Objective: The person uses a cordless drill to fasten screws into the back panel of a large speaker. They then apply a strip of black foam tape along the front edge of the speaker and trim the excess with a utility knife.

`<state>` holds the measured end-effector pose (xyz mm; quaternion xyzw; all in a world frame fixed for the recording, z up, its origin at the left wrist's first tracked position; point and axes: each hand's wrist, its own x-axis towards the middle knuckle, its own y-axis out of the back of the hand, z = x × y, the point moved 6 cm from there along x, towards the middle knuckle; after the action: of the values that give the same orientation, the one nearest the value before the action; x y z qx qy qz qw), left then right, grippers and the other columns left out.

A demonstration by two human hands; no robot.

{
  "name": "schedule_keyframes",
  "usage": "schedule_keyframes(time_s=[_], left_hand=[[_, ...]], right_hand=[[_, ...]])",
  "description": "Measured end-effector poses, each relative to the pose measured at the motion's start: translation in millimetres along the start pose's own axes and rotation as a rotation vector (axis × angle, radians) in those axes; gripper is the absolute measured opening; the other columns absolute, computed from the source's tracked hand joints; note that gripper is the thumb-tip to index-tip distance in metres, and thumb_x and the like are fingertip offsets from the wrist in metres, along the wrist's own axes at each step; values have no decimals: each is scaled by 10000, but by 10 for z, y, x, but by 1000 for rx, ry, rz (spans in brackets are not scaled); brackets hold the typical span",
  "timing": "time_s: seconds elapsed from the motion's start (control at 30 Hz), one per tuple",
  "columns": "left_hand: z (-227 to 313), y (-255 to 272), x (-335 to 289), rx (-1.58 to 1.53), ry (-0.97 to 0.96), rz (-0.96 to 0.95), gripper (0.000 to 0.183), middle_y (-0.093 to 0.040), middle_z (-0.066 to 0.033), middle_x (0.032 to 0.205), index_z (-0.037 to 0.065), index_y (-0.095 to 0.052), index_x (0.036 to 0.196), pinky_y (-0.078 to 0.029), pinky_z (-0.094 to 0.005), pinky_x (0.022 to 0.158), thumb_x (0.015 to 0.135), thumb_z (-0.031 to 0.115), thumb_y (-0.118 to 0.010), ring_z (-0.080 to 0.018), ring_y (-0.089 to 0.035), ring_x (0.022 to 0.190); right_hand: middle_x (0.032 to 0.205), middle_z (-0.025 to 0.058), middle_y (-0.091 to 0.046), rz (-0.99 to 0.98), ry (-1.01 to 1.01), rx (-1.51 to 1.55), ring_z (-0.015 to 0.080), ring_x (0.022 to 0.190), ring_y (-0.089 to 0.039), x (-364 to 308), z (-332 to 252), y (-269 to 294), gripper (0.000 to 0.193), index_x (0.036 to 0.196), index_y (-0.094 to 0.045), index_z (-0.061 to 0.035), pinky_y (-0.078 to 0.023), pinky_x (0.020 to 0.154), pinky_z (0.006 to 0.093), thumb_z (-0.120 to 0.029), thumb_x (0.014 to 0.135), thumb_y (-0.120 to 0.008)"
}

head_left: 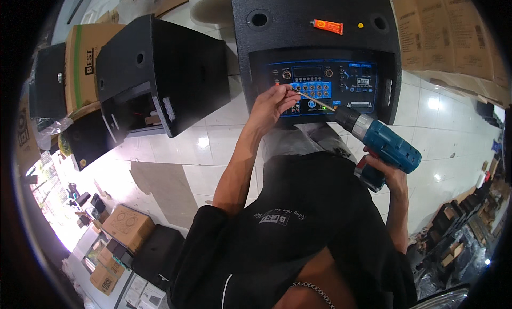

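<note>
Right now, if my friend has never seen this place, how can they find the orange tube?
Look for the big black cabinet at the top middle, with a blue-edged control panel. Beyond that panel, on the black surface between two round holes, lies a small orange tube. A tiny yellow piece sits to its right, but only the tube is long and orange.

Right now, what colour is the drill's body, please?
The drill's body is teal blue in the head view.

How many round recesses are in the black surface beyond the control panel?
2: left recess and right recess, the orange tube between. The surface runs out of view, so more may be hidden.
</note>
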<state>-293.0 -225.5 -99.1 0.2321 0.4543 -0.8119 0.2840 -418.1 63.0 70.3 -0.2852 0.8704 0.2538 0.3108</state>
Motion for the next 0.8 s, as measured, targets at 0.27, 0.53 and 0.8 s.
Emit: schedule_keyframes(time_s=[0.27, 0.53, 0.8], left_hand=[[107, 31, 189, -216, 6, 5, 352, -687, -217, 1133, -74, -598, 1218, -641, -319, 879, 1052, 232, -546, -284, -715, 1058], [243, 27, 227, -304, 11, -79, 322, -690, -219, 1140, -65, -614, 1196, -645, -334, 873, 1052, 215, -542, -302, -704, 1090], [152, 105, 326, -373, 61, -164, 305, -702, -190, 1082, -52, -621, 1160, -653, -326, 853, 1053, 221, -541, -293, -710, 1070]], right_hand=[[1003, 57, -759, 8, -27, -31, 187, 920, -712, -33, -155, -201, 435, 1109, -731, -106, -551, 895, 384, -262, 739, -898], [1004, 48, -747, 52, -58, -71, 184, 933, -699, -19, -312, -329, 420, 1109, -724, -100, -540, 903, 386, -223, 735, -871], [1042, 41, -728, 22, -47, -94, 180, 969, -678, 68, -266, -317, 496, 1200, -697, -98, -523, 938, 377, -179, 745, -877]])
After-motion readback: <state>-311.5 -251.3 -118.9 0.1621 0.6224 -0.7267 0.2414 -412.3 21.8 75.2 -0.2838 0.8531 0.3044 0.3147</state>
